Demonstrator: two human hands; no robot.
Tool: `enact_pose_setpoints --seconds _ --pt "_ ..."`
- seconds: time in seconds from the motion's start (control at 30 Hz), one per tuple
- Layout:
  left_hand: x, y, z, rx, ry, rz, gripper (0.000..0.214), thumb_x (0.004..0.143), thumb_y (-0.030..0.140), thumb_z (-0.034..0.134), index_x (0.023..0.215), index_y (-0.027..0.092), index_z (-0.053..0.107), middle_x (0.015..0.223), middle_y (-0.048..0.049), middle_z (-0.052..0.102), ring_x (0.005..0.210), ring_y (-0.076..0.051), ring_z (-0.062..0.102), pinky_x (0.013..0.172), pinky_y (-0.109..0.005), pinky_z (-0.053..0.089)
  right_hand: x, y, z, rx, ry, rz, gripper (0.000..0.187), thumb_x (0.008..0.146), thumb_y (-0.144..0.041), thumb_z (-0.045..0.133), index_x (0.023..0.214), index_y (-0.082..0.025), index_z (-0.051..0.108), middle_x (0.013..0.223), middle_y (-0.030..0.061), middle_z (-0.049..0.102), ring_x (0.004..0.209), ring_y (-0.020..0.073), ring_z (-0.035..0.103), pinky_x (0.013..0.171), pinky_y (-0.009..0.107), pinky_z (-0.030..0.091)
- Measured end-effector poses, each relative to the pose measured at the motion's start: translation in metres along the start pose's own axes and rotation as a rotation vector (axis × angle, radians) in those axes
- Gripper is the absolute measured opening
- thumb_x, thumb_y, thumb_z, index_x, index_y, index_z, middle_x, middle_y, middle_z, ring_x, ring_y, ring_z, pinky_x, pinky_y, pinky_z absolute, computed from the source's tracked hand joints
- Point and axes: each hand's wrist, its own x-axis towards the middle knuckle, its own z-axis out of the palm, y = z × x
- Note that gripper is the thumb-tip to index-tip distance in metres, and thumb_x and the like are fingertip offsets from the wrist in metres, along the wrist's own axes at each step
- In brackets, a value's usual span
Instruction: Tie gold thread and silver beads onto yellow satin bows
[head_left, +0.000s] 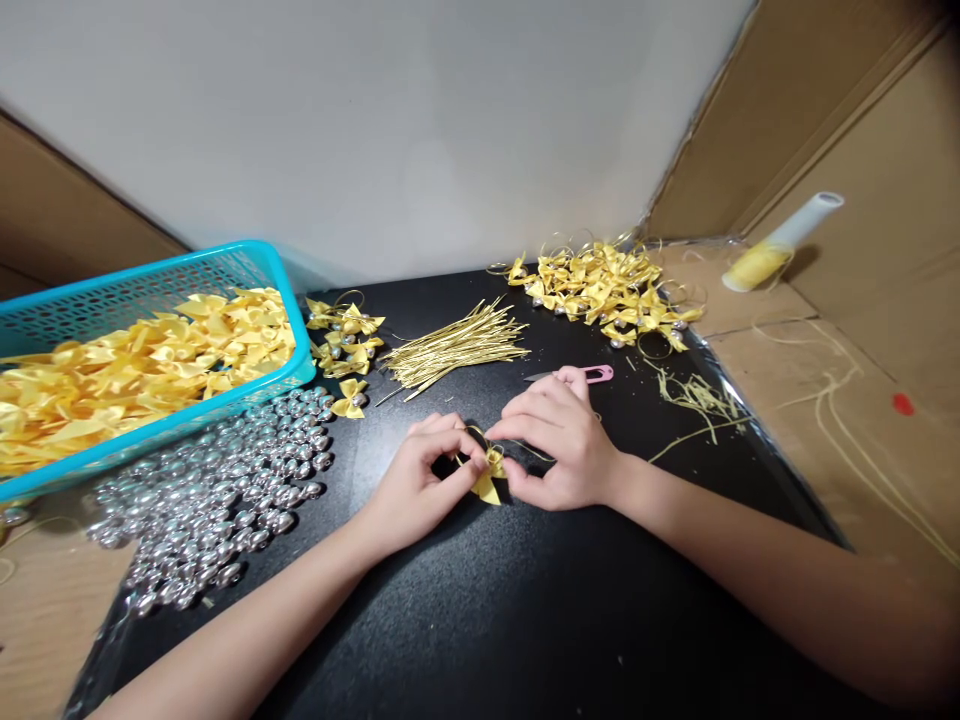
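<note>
Over the black tabletop, my left hand (431, 475) pinches a yellow ribbon bow (487, 488) between thumb and forefinger. A thin gold loop stands up from the bow's middle. From the other side, my right hand (566, 440) has its thumb and forefinger at the same bow, their tips set around its right part. A fine yellow thread (534, 450) passes through the gap between those fingers and under the palm. Just beyond the right knuckles lie pink-handled thread snips (598, 374), partly covered by the hand. Exactly where the fingertips meet the bow is hard to see.
A blue basket (289, 290) of yellow bows stands left, with silver beads (225, 500) before it. Gold twist ties (457, 350) lie centrally. Beaded bows (600, 285) are heaped back right; a smaller group (349, 345) lies left. A thread spool (780, 245) stands on cardboard.
</note>
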Motion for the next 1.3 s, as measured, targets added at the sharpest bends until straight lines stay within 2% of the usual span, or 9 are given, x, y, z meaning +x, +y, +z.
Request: enact_pose_setpoints --seconds 0.13,0.3,0.4,0.53,0.6,0.73,0.97,1.1,1.3 --pt "0.000 0.000 0.000 -0.004 0.000 0.000 0.023 0.089 0.027 0.053 0.069 0.019 0.061 0.069 0.0019 0.051 0.073 -0.015 0.048 0.074 -0.031 0.033 0.001 -0.001 0.002 0.006 -0.059 -0.040 0.009 0.081 -0.021 0.058 0.077 -0.022 0.066 0.082 -0.0022 0.069 0.081 0.0167 0.054 0.080 0.039 0.025" --pt "-0.001 0.001 0.000 -0.010 -0.012 -0.005 0.023 0.088 0.026 0.052 0.068 0.019 0.061 0.068 0.0019 0.052 0.073 -0.015 0.048 0.075 -0.031 0.033 0.005 -0.001 -0.001 0.113 -0.001 0.132 0.012 0.080 -0.019 0.056 0.069 -0.020 0.060 0.076 -0.0011 0.066 0.076 0.0154 0.054 0.077 0.036 0.029" --pt "-0.001 0.001 0.000 -0.004 -0.008 -0.006 0.023 0.088 0.026 0.052 0.067 0.019 0.061 0.068 0.0018 0.053 0.073 -0.015 0.048 0.074 -0.031 0.034 0.006 -0.001 -0.005 0.162 0.008 0.176 0.007 0.078 -0.021 0.053 0.076 -0.020 0.060 0.082 0.0011 0.066 0.079 0.0169 0.055 0.077 0.037 0.031" --pt "-0.001 0.000 0.000 -0.001 0.000 0.001 0.023 0.088 0.026 0.052 0.067 0.019 0.061 0.068 0.0016 0.052 0.073 -0.015 0.048 0.074 -0.031 0.034 0.004 0.000 -0.004 0.175 -0.094 0.090 0.022 0.072 -0.026 0.057 0.093 -0.021 0.062 0.092 0.0024 0.068 0.087 0.0199 0.056 0.080 0.039 0.030" --pt "-0.001 -0.001 0.000 0.000 0.005 0.000 0.023 0.087 0.026 0.052 0.067 0.019 0.061 0.068 0.0017 0.051 0.073 -0.015 0.048 0.074 -0.031 0.034 0.003 0.000 -0.002 0.164 -0.132 0.079 0.021 0.073 -0.027 0.058 0.093 -0.021 0.063 0.093 0.0022 0.068 0.089 0.0201 0.055 0.082 0.039 0.029" --pt "-0.001 -0.001 0.001 -0.004 -0.005 -0.005 0.022 0.087 0.026 0.053 0.068 0.019 0.061 0.069 0.0018 0.052 0.074 -0.016 0.049 0.074 -0.031 0.034 0.003 -0.002 0.000 0.151 -0.142 0.151 0.011 0.080 -0.031 0.060 0.084 -0.021 0.064 0.089 0.0008 0.067 0.087 0.0187 0.054 0.082 0.038 0.028" --pt "0.000 0.000 0.001 0.004 -0.012 -0.001 0.023 0.087 0.025 0.052 0.067 0.019 0.060 0.069 0.0018 0.052 0.074 -0.016 0.049 0.074 -0.032 0.033 0.008 -0.015 -0.004 0.136 -0.170 0.323 0.020 0.075 -0.035 0.062 0.065 -0.018 0.056 0.073 -0.0008 0.063 0.079 0.0170 0.051 0.081 0.037 0.025" --pt "0.000 0.001 0.000 0.000 -0.015 -0.009 0.022 0.087 0.025 0.051 0.067 0.019 0.060 0.069 0.0017 0.053 0.074 -0.016 0.049 0.075 -0.032 0.034 0.010 -0.020 -0.003 0.156 -0.273 0.415 0.021 0.075 -0.036 0.063 0.065 -0.018 0.058 0.073 -0.0016 0.064 0.080 0.0169 0.051 0.080 0.036 0.022" --pt "0.000 0.004 -0.001 0.035 -0.030 -0.025 0.024 0.087 0.026 0.050 0.066 0.019 0.060 0.069 0.0011 0.053 0.075 -0.017 0.049 0.076 -0.033 0.035 0.010 -0.019 -0.002 0.166 -0.305 0.451 0.019 0.076 -0.032 0.062 0.065 -0.017 0.059 0.073 -0.0026 0.065 0.078 0.0154 0.050 0.078 0.035 0.020"
